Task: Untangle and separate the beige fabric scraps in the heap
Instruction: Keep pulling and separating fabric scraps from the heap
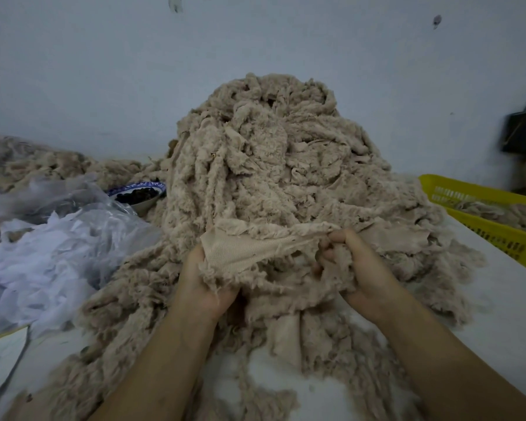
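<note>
Reaching in from 7 o'clock with left hand (201, 285), from 5 o'clock with right hand (365, 270); gripping one beige scrap (247, 253) in both.

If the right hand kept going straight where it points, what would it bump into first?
Probably the beige heap, right ahead; the right hand grips a scrap at its foot.

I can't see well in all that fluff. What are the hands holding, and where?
One beige fabric scrap: the left hand grips its left end, the right hand pinches its upper edge further right.
</note>
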Available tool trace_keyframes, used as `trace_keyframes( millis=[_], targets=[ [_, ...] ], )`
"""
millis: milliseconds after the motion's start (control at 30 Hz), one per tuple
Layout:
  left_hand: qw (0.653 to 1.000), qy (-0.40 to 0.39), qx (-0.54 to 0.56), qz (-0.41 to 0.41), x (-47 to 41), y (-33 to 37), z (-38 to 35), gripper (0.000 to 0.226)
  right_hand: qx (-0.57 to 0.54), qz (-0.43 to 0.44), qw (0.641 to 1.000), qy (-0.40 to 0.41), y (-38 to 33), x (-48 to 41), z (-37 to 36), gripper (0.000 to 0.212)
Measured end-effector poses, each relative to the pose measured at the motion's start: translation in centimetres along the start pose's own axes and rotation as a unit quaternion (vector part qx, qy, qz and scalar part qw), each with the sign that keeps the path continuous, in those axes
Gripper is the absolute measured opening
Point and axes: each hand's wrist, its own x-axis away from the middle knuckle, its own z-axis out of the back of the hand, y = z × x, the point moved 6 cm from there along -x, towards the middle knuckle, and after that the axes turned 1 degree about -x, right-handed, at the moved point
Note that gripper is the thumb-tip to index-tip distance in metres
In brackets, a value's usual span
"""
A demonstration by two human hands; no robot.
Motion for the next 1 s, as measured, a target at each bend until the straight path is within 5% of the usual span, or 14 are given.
trace_keyframes(
  millis=[167, 400, 467, 533, 567, 633, 700, 800, 900, 1000],
  targets=[
    [1.000, -0.019, 0.002, 0.002, 0.0, 0.3, -0.3, 0.039, 0.016, -0.005, 1.000, 0.004, -0.3, 0.0, 0.2, 0.033],
    [0.996, -0.070, 0.021, 0.052, 0.3, -0.6, -1.6, 0.043, 0.281, 0.061, 0.957, 0.034, -0.1, 0.4, -0.9, 0.018],
    [0.986, -0.072, -0.150, 0.022, 0.6, -0.5, -1.8, 0.050, 0.312, 0.096, 0.945, 0.017, -0.2, 0.6, -1.8, 0.028],
    [0.876, -0.043, -0.474, -0.077, 1.1, -0.5, -2.1, 0.048, 0.352, 0.132, 0.926, 0.029, -0.5, 0.5, -1.7, 0.019],
    [0.819, -0.038, -0.561, -0.118, 1.4, -0.9, -2.4, 0.045, 0.376, 0.149, 0.914, 0.045, -0.7, 0.4, -1.6, 0.010],
    [0.782, -0.056, -0.605, -0.140, 1.5, -2.0, -3.1, 0.041, 0.413, 0.172, 0.892, 0.060, -0.8, 0.2, -1.5, 0.006],
    [0.795, -0.046, -0.590, -0.135, 1.5, -2.3, -3.2, 0.028, 0.431, 0.186, 0.881, 0.058, -0.8, 0.2, -1.6, 0.013],
    [0.871, -0.017, -0.481, -0.097, 1.5, -1.6, -2.5, 0.019, 0.446, 0.201, 0.870, 0.066, -1.1, 0.5, -1.6, 0.014],
    [0.946, -0.014, -0.322, -0.028, 1.8, -1.4, -2.3, 0.020, 0.427, 0.195, 0.880, 0.074, -1.1, 0.5, -1.0, 0.018],
    [0.976, 0.018, -0.215, 0.010, 1.3, -1.2, -1.5, 0.042, 0.386, 0.186, 0.898, 0.103, -1.5, 0.7, -0.1, 0.029]
  ],
)
